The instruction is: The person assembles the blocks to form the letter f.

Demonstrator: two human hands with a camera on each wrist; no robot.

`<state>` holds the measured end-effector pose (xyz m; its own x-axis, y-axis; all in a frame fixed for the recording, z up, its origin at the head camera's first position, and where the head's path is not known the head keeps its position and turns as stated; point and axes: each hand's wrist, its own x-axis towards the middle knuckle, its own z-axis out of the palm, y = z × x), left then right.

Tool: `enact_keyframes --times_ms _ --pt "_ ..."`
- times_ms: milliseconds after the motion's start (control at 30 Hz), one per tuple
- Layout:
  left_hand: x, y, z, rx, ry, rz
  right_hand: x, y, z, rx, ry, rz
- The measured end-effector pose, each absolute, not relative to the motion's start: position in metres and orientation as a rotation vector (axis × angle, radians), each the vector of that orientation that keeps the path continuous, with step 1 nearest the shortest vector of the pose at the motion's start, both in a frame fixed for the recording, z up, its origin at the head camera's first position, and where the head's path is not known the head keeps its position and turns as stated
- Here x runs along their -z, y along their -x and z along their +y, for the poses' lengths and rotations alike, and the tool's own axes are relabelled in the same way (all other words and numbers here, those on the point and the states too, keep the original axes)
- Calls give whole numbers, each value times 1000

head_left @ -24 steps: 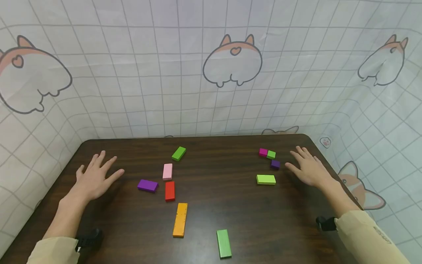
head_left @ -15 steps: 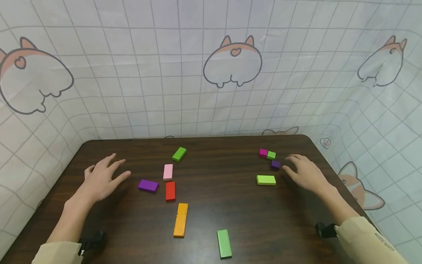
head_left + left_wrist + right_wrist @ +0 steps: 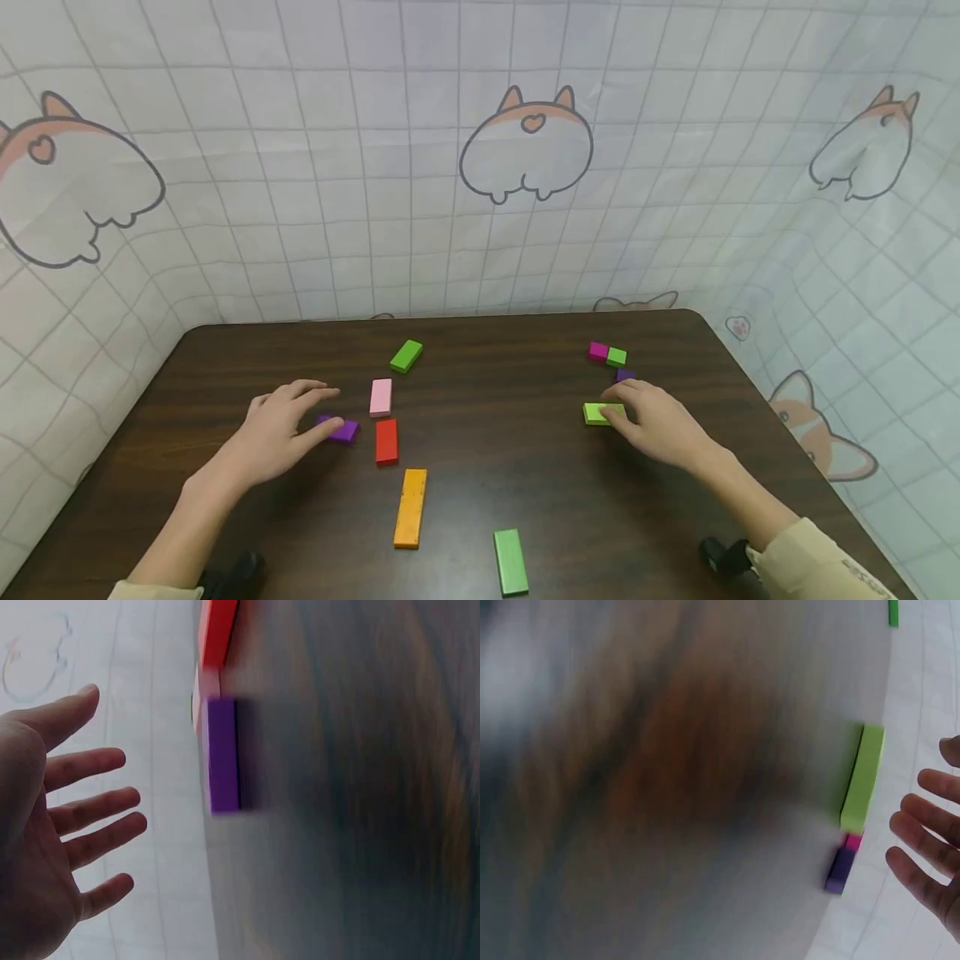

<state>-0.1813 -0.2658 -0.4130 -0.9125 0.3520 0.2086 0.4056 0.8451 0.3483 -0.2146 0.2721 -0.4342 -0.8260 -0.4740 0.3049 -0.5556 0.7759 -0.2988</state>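
Observation:
My left hand (image 3: 268, 437) hovers over the left side of the table, fingers spread and loosely bent, nearest a purple block (image 3: 347, 432) that it partly covers in the head view. In the left wrist view a gap separates that hand (image 3: 37, 825) from the purple block (image 3: 223, 756). On the other side my right hand (image 3: 663, 427) hangs over a lime-green block (image 3: 594, 414), hiding its right part. The right wrist view has the lime-green block (image 3: 864, 778) apart from the fingers (image 3: 922, 844). Neither hand holds anything.
Pink (image 3: 381, 397), red (image 3: 386, 442) and orange (image 3: 410, 508) blocks lie left of centre, a green block (image 3: 407, 356) behind them. A longer green block (image 3: 511, 562) lies near the front. Small magenta (image 3: 598, 352), green (image 3: 617, 357) and dark purple (image 3: 624, 376) cubes sit back right.
Both hands have moved inward: the left one rightward to the purple block, the right one leftward and nearer to the lime-green block. Their fingers are more bent than before. The blocks stay put.

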Motion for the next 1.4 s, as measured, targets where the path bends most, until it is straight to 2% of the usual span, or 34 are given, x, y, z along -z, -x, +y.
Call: enact_keyframes --times_ms 300,600,1067,1400 --pt "415 170 -222 578 777 -2891 434 196 237 -638 -982 -2769" --pt "421 159 -197 611 969 -2957 433 177 210 -703 -1246 -2798" --pt "428 148 -183 579 1053 -3027 429 150 185 -733 -1510 -2795" --pt "429 145 -179 487 1104 -3003 430 140 174 -775 -1604 -2877"
